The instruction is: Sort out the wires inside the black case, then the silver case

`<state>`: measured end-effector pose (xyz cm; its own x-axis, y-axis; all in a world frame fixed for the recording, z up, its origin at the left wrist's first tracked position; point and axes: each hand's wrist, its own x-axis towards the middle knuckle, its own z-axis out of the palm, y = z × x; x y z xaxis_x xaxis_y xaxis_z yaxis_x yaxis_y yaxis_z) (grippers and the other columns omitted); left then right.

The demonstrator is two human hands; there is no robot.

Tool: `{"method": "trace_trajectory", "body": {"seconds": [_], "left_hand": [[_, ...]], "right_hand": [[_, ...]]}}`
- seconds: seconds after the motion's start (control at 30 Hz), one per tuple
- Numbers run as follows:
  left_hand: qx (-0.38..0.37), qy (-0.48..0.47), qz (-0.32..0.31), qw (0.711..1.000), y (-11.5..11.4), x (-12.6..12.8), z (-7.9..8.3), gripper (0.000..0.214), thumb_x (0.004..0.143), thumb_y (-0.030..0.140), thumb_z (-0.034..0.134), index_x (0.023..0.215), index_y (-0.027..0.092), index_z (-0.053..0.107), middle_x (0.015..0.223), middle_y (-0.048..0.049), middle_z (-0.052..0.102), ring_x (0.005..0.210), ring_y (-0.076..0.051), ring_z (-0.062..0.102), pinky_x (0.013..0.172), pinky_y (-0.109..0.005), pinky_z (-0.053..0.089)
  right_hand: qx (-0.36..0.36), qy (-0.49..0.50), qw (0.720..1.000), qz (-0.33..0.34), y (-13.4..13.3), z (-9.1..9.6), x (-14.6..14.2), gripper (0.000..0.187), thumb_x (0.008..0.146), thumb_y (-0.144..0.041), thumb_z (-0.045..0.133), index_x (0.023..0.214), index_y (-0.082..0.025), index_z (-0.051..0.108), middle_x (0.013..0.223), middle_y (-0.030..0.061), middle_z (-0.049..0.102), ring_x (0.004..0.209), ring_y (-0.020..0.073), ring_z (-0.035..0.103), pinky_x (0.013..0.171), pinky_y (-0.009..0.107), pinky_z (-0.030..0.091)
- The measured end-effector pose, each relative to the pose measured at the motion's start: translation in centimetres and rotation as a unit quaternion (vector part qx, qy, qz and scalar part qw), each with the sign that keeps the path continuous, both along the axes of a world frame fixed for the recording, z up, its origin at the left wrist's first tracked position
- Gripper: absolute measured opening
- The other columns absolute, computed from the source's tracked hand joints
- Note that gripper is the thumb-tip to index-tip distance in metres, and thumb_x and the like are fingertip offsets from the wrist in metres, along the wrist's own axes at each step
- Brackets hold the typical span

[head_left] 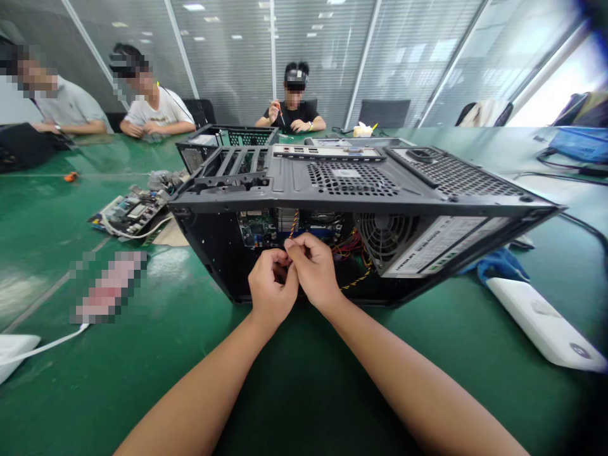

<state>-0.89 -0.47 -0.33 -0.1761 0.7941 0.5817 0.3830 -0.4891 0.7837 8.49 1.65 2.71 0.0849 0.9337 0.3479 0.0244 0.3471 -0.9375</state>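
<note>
The left hand (272,283) and right hand (317,269) hide what lies between their fingertips, and a pinkish slab (111,287) is blurred.

The head camera looks forward and down from above the person's own forearms (194,386), which come in at 7 and 5 o'clock. The left grip (272,282) and right grip (314,269) meet close by, near the dial's centre. Just beyond, a computer case (351,180) shows its upper face and open near side. The wide view runs across the surface (190,329) to a seated person (294,118) and glass wall (323,50), both far off at 12 o'clock.
</note>
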Motion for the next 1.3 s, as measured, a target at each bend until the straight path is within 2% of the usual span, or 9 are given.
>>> {"method": "trace_trajectory", "body": {"seconds": [0.2, 0.43, 0.73, 0.97, 1.17, 1.3], "left_hand": [[0.010, 0.011, 0.027, 1.000, 0.12, -0.12, 0.25, 0.006, 0.088, 0.023, 0.060, 0.085, 0.018, 0.058, 0.075, 0.0008, 0.062, 0.060, -0.010, 0.056, 0.059, -0.022, 0.046], [-0.011, 0.023, 0.011, 1.000, 0.09, -0.32, 0.16, 0.018, 0.096, 0.028, 0.050, 0.085, 0.017, 0.060, 0.072, -0.0001, 0.062, 0.064, -0.012, 0.057, 0.062, -0.025, 0.044], [-0.027, 0.003, -0.037, 0.999, 0.09, -0.23, 0.41, 0.025, 0.098, 0.032, 0.046, 0.085, 0.017, 0.061, 0.065, 0.0016, 0.058, 0.058, -0.011, 0.054, 0.058, -0.023, 0.043], [-0.089, -0.070, -0.099, 0.989, 0.34, -0.22, 0.51, 0.031, 0.100, 0.039, 0.043, 0.091, 0.016, 0.061, 0.068, 0.0010, 0.061, 0.050, -0.009, 0.053, 0.048, -0.021, 0.042], [-0.059, -0.032, -0.060, 0.996, 0.33, -0.32, -0.01, 0.024, 0.097, 0.036, 0.049, 0.087, 0.018, 0.060, 0.066, 0.0018, 0.058, 0.054, -0.010, 0.054, 0.054, -0.023, 0.045], [-0.027, 0.011, -0.021, 0.999, 0.24, -0.37, -0.27, 0.017, 0.095, 0.031, 0.051, 0.089, 0.018, 0.061, 0.074, -0.0009, 0.063, 0.064, -0.013, 0.058, 0.062, -0.026, 0.048]], "right_hand": [[0.014, -0.013, 1.000, 0.003, 0.03, 0.02, -0.02, 0.027, 0.086, -0.031, 0.059, 0.062, -0.020, 0.051, 0.060, -0.0041, 0.044, 0.059, 0.0116, 0.042, 0.058, 0.028, 0.036], [0.004, -0.002, 1.000, 0.000, -0.08, 0.25, -0.08, 0.027, 0.085, -0.029, 0.058, 0.062, -0.021, 0.048, 0.058, -0.0048, 0.042, 0.057, 0.0113, 0.039, 0.055, 0.027, 0.033], [0.002, 0.010, 1.000, 0.003, -0.05, 0.30, 0.04, 0.030, 0.088, -0.035, 0.059, 0.063, -0.021, 0.047, 0.058, -0.0052, 0.041, 0.057, 0.0109, 0.039, 0.054, 0.027, 0.034], [-0.031, 0.030, 0.999, 0.008, 0.12, -0.07, 0.06, 0.033, 0.088, -0.039, 0.060, 0.063, -0.021, 0.046, 0.058, -0.0050, 0.042, 0.055, 0.0110, 0.042, 0.053, 0.027, 0.036], [-0.010, 0.006, 1.000, -0.002, 0.13, 0.37, 0.24, 0.034, 0.087, -0.036, 0.059, 0.060, -0.022, 0.043, 0.056, -0.0054, 0.039, 0.055, 0.0107, 0.038, 0.053, 0.027, 0.034], [0.007, -0.020, 1.000, -0.017, 0.07, 0.56, 0.28, 0.035, 0.087, -0.033, 0.059, 0.058, -0.022, 0.041, 0.055, -0.0054, 0.039, 0.055, 0.0106, 0.036, 0.053, 0.027, 0.032]]}}
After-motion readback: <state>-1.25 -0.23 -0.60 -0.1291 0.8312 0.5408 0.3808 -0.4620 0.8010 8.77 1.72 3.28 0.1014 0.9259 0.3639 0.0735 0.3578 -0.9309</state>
